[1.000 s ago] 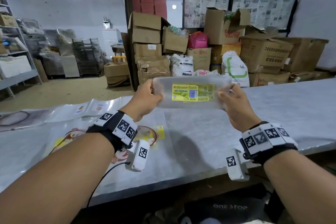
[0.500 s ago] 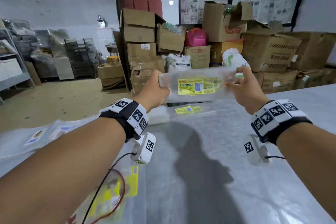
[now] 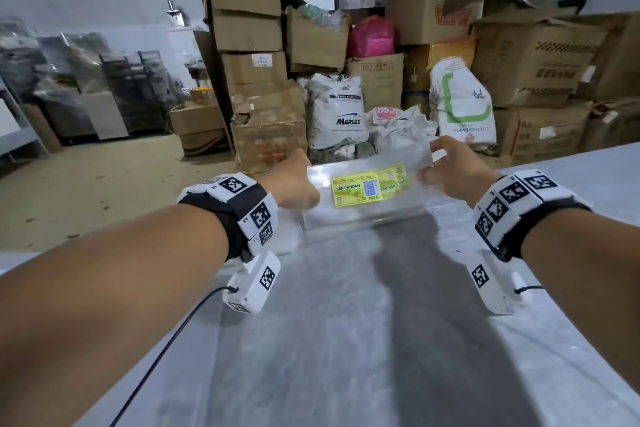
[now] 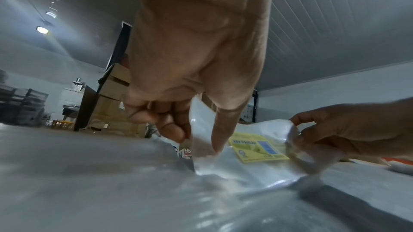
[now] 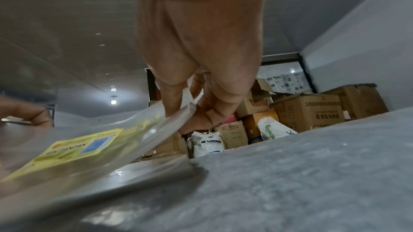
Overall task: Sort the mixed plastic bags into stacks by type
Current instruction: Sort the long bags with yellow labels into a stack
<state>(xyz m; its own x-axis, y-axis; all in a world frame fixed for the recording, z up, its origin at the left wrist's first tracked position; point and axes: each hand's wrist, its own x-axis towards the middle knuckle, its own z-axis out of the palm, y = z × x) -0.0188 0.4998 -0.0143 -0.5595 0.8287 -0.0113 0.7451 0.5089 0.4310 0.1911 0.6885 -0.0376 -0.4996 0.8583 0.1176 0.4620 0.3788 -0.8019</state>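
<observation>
From my remote station I record, at far left, dark racks (image 3: pixel 131 94) along the back wall, out of focus. Next, the left hand (image 3: pixel 294 184) sits over the far part of the grey table (image 3: pixel 346 340); in the left wrist view its thumb and curled fingers (image 4: pixel 172 129) pinch the left edge of a clear plastic bag (image 3: pixel 360 208) bearing a yellow "KEK PANDAN" label (image 3: pixel 356 190). The bag is low over the table's far edge, sagging between both hands, and its near portion appears to touch a stack of similar clear bags (image 5: pixel 143 170) lying flat on the table; I cannot confirm how many bags are held. At its right end the right hand (image 3: pixel 450 170) grips the bag's edge, thumb beneath and fingers (image 5: pixel 176 94) above, that end raised higher than the left. Beyond the table stand cardboard boxes (image 3: pixel 249 45), a white "MARLEX" sack (image 3: pixel 339 111) and a pink bag (image 3: pixel 372 36).
</observation>
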